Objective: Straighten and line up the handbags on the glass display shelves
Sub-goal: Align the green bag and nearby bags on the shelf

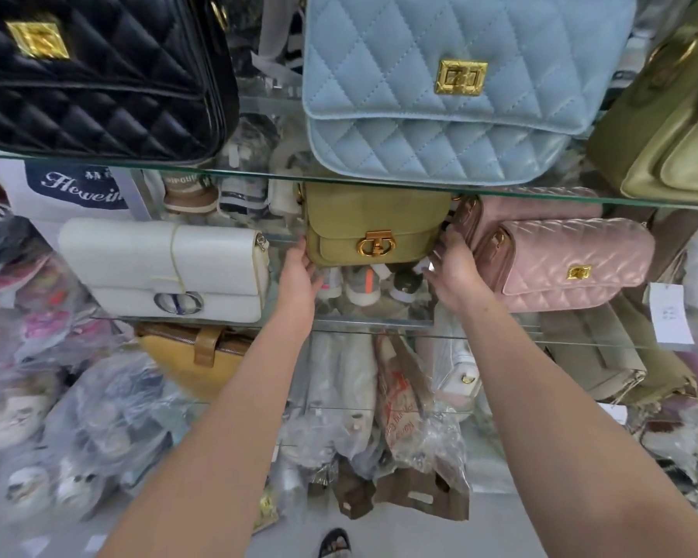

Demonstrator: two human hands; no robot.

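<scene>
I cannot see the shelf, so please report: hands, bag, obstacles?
Left hand, right hand open, at olive bag sides. Bag upright on glass shelf. Pink bag crowds right hand.

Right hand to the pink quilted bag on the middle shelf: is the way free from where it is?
Probably yes. The right hand rests on the right side of the olive bag, just beside the left end of the pink quilted bag; nothing stands between them and the shelf front is open.

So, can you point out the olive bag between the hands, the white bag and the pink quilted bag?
olive bag (375, 215): head view, on its front flap.
white bag (138, 251): head view, on its flap.
pink quilted bag (573, 251): head view, on its quilted flap.
</scene>
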